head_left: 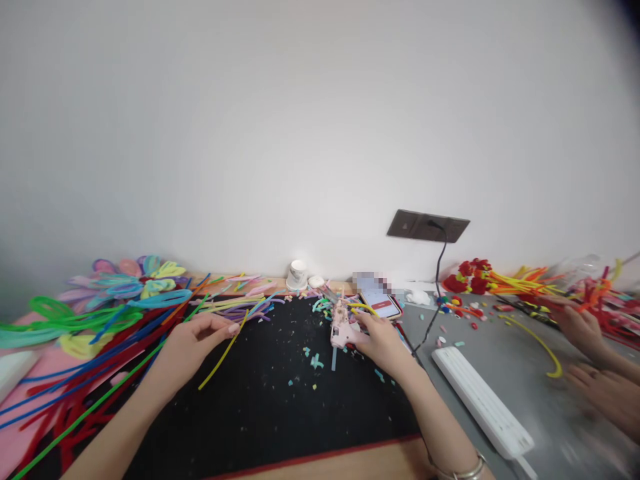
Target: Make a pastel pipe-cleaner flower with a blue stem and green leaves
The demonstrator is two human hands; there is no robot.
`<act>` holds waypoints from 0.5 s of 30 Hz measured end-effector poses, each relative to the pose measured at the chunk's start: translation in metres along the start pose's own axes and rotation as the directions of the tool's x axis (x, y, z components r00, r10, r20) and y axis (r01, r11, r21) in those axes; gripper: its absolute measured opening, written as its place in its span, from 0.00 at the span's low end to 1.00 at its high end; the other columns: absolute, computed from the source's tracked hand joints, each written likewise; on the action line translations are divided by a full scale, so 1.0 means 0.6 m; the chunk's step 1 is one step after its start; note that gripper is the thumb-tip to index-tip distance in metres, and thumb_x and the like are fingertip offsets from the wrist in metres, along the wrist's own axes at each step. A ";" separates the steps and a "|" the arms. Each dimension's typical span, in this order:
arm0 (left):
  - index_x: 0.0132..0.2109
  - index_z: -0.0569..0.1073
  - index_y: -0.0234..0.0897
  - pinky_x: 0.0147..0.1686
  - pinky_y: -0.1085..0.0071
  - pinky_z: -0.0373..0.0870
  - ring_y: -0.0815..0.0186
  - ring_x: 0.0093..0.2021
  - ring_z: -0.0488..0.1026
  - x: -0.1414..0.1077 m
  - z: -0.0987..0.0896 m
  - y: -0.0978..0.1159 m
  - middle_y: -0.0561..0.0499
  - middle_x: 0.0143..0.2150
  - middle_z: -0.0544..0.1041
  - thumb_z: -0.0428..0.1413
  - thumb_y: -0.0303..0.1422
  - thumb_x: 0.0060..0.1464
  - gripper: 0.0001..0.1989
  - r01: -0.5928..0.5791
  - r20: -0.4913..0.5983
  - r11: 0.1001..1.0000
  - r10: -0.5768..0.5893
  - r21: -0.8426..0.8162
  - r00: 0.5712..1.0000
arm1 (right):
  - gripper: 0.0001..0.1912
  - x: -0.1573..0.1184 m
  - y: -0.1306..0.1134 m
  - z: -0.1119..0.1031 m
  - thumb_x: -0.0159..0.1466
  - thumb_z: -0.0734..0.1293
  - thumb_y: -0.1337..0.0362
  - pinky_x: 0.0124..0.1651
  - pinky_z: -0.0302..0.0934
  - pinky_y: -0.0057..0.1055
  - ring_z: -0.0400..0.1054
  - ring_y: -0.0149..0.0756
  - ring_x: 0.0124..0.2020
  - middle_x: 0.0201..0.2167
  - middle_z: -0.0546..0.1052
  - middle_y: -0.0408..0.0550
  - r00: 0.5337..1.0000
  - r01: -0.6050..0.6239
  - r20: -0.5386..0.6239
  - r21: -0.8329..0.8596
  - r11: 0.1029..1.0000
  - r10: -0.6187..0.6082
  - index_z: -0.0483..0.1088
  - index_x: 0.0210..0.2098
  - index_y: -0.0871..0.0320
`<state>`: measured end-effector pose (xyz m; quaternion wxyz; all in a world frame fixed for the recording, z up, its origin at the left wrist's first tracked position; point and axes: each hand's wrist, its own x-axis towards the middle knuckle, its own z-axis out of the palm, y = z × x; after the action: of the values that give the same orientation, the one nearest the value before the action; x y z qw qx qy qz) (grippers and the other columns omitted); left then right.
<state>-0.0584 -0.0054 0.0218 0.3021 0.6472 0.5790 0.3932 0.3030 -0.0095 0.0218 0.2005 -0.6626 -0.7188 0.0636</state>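
Note:
My left hand pinches a thin yellow-green pipe cleaner near its upper end, over the left part of a black mat. On the mat's right side, my right hand is closed around the handle of a pale pink glue gun. A translucent stick sticks out of the gun's near end, toward me. A short yellow piece lies against my right fingers. Small teal scraps are scattered beside the gun.
Colourful pipe cleaners pile up at left. Behind the mat stand a paper cup and a phone. A white power strip lies on the right; a black cord hangs from the wall socket. Another person's hands are far right.

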 end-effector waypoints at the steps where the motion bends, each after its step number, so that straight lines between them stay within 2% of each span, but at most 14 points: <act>1: 0.26 0.74 0.45 0.43 0.60 0.68 0.54 0.40 0.74 -0.003 0.000 0.000 0.50 0.35 0.79 0.55 0.46 0.47 0.12 -0.019 0.010 1.000 0.019 -0.010 1.000 | 0.25 -0.001 -0.002 0.008 0.49 0.68 0.68 0.48 0.56 0.42 0.62 0.50 0.50 0.47 0.73 0.53 0.999 -0.005 0.052 -0.076 0.997 0.009 0.69 0.48 0.54; 3: 0.24 0.74 0.44 0.43 0.61 0.68 0.54 0.40 0.74 -0.008 0.002 0.000 0.49 0.36 0.79 0.54 0.45 0.47 0.12 -0.060 0.016 0.998 0.060 -0.034 0.998 | 0.26 -0.003 -0.008 0.020 0.51 0.67 0.67 0.47 0.55 0.45 0.59 0.53 0.52 0.48 0.72 0.55 0.992 0.000 0.126 -0.191 0.982 0.024 0.66 0.50 0.54; 8: 0.24 0.75 0.45 0.37 0.61 0.70 0.53 0.35 0.75 -0.020 0.002 0.003 0.51 0.32 0.79 0.56 0.45 0.45 0.12 -0.033 -0.001 0.999 0.033 0.001 0.999 | 0.22 -0.005 -0.012 0.026 0.53 0.65 0.69 0.45 0.57 0.46 0.58 0.54 0.52 0.50 0.68 0.57 0.994 0.005 0.105 -0.258 0.966 0.023 0.66 0.48 0.56; 12: 0.26 0.78 0.43 0.37 0.62 0.70 0.53 0.35 0.74 -0.025 0.004 0.001 0.51 0.32 0.80 0.56 0.44 0.45 0.12 0.004 0.010 1.000 -0.004 -0.013 1.000 | 0.21 -0.012 -0.012 0.017 0.54 0.64 0.70 0.47 0.57 0.45 0.59 0.51 0.53 0.51 0.67 0.56 0.996 0.075 0.061 -0.137 0.988 -0.067 0.64 0.48 0.57; 15: 0.32 0.80 0.42 0.39 0.63 0.69 0.54 0.35 0.75 -0.026 0.016 -0.011 0.50 0.31 0.80 0.56 0.44 0.45 0.13 0.060 0.055 0.996 -0.056 -0.059 0.997 | 0.21 -0.024 -0.016 -0.003 0.56 0.62 0.69 0.50 0.57 0.39 0.62 0.44 0.51 0.50 0.69 0.55 0.990 0.136 -0.056 0.066 0.988 -0.132 0.61 0.50 0.58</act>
<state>-0.0540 -0.0194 0.0089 0.3482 0.6308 0.5772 0.3844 0.2953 -0.0252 0.0242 0.2459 -0.6067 -0.7537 0.0580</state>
